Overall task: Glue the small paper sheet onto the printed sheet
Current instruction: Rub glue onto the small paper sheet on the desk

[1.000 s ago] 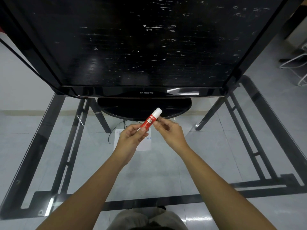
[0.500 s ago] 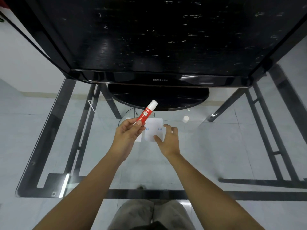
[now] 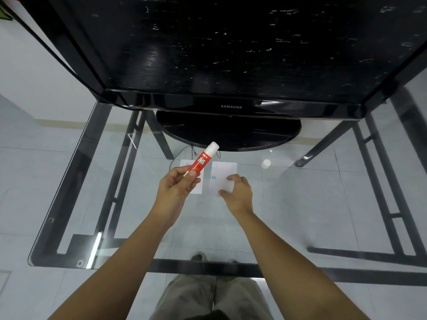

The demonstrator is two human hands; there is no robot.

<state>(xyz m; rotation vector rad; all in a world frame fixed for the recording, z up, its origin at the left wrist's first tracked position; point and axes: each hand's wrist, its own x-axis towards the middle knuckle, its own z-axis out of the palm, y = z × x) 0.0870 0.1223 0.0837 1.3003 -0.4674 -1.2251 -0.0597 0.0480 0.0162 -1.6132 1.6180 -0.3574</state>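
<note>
Above the near glass tabletop [image 3: 138, 227], the left hand [image 3: 175, 188] pinches a red glue stick [image 3: 201, 161]. The right hand [image 3: 239, 192] has bent fingertips on the blue-marked sheet [image 3: 223, 172]; whether it grips is unclear. Another sheet [image 3: 184, 163] lies just left, and a white cap [image 3: 266, 163] sits farther right.

I face a clear glass counter [image 3: 300, 211] on a black metal frame [image 3: 288, 272]. A black Samsung television [image 3: 231, 54] stands at its far edge on an oval base [image 3: 231, 132]. Pale grey floor tiles [image 3: 23, 181] show through, below a white wall [image 3: 34, 77].
</note>
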